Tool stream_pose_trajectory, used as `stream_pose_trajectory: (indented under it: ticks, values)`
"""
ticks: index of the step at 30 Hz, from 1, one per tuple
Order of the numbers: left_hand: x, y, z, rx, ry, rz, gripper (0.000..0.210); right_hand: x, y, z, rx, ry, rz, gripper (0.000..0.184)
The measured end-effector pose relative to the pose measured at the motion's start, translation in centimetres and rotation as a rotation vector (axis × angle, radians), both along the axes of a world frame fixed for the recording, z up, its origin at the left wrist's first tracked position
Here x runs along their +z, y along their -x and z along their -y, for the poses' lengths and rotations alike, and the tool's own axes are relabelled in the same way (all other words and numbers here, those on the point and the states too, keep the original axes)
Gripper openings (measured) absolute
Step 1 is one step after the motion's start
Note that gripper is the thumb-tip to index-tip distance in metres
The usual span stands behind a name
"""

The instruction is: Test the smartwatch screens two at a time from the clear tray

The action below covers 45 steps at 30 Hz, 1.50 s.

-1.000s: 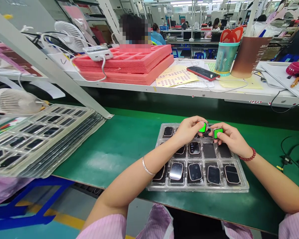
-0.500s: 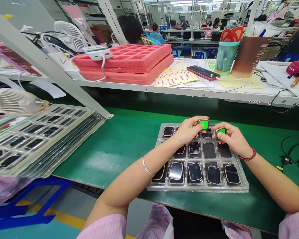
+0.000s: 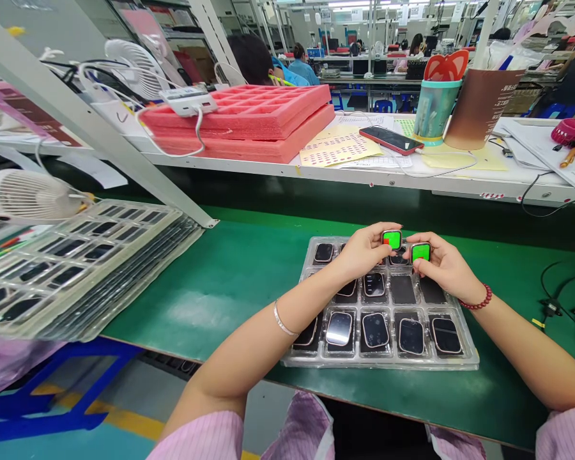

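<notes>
My left hand (image 3: 370, 248) grips a smartwatch without a strap (image 3: 391, 239) by its edges. Its lit screen is green with a red patch at the lower left. Close beside it, my right hand (image 3: 439, 260) pinches a second smartwatch (image 3: 420, 252), also lit green with some red along the bottom. Both are held above the back rows of a clear plastic tray (image 3: 381, 367). Dark-screened watches sit in the tray's pockets, among them a watch (image 3: 375, 330) in the front row. Two pockets in the middle row at the right hold no watch. My hands hide part of the back row.
Stacked trays of watches (image 3: 172, 255) stand at the left beside a small white fan (image 3: 29, 197). A shelf behind holds red foam trays (image 3: 239, 121), a phone (image 3: 390, 140) and a cup (image 3: 437, 112). Black cables (image 3: 551, 306) lie at the right. A person (image 3: 252, 61) sits beyond the shelf.
The right-hand watch has shifted slightly left and turned its screen more toward me, closer to the other watch. Red patches now show on both green screens. The left hand has barely moved.
</notes>
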<state>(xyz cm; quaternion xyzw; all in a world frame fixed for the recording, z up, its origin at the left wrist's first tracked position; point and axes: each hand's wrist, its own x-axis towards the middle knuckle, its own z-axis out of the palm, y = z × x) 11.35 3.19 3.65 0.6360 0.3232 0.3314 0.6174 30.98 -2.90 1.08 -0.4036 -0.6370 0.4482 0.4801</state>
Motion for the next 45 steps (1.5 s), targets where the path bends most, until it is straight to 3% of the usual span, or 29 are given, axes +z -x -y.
stream_pose_trajectory:
  ticks: [14, 23, 30, 38, 45]
  values:
    - [-0.02, 0.02, 0.03, 0.001, 0.024, 0.059, 0.062, 0.03, 0.08, -0.06, -0.021, 0.035, -0.006, 0.038]
    - [-0.36, 0.08, -0.14, -0.010, 0.009, 0.018, 0.057, 0.04, 0.13, 0.00, -0.027, 0.025, 0.000, 0.038]
    - [-0.46, 0.04, -0.22, 0.016, -0.092, 0.004, 0.062, 0.10, 0.08, 0.05, -0.002, 0.009, 0.012, 0.043]
    - [0.25, 0.13, 0.12, 0.021, -0.045, 0.001, 0.041, 0.08, -0.08, 0.01, -0.041, 0.047, -0.008, 0.040]
    - [0.11, 0.15, 0.04, 0.044, -0.100, -0.025, 0.037, 0.07, -0.02, -0.05, -0.051, 0.027, 0.014, 0.037]
